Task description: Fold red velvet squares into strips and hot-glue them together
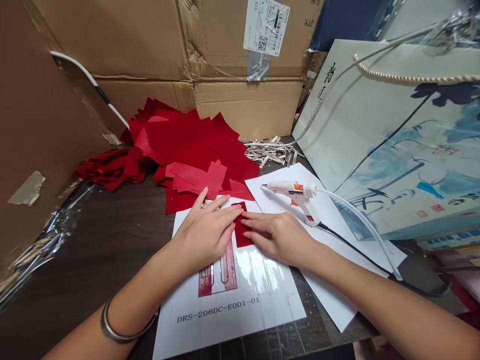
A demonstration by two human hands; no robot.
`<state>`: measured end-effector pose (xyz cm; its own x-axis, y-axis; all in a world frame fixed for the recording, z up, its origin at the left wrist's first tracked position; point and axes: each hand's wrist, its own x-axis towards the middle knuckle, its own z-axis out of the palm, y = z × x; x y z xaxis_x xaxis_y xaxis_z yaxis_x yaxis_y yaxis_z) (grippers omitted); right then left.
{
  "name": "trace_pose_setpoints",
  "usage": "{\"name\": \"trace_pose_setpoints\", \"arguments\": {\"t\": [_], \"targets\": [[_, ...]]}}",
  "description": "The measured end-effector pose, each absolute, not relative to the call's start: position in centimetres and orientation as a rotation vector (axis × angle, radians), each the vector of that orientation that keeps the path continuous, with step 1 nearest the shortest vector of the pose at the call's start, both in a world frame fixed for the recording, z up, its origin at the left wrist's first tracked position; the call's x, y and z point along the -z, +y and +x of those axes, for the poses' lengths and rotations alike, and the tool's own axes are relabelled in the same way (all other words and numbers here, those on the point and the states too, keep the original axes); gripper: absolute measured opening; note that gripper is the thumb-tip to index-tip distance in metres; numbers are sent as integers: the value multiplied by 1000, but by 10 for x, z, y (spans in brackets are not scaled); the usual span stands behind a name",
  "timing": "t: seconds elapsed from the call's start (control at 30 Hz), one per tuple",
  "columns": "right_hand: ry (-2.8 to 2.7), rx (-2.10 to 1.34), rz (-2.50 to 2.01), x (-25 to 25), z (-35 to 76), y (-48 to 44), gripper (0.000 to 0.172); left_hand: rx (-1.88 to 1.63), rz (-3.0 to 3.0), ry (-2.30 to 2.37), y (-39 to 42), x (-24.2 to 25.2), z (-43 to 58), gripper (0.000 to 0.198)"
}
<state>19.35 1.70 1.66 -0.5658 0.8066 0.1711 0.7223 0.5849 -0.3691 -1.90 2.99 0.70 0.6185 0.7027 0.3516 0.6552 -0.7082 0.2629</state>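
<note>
A small red fabric piece (240,231) lies on a laminated white template sheet (240,305) marked DRS-206DC-E001-01. My left hand (206,231) lies flat over the piece's left side, fingers stretched out and pressing down. From the other side, my right hand (275,236) presses flat on the same piece, its fingertips meeting those of the left. Much of the red piece is hidden under both hands. A silver bangle (123,330) circles my left wrist.
A white glue gun (296,192) with a black cord rests on white paper to the right. Red cut sheets (191,145) and metal hair clips (272,151) lie behind. Cardboard boxes (150,45) wall the back and left; a painted paper bag (397,135) stands at right.
</note>
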Motion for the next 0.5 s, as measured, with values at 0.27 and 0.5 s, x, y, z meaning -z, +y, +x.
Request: {"name": "trace_pose_setpoints", "arguments": {"t": [0.27,0.5], "targets": [[-2682,-88,-1000,-18,196,-1,32,-551,2737,1209,30,-10,-19,44],[-2854,123,-990,-30,193,-17,41,-496,2818,1251,25,-13,-15,43]]}}
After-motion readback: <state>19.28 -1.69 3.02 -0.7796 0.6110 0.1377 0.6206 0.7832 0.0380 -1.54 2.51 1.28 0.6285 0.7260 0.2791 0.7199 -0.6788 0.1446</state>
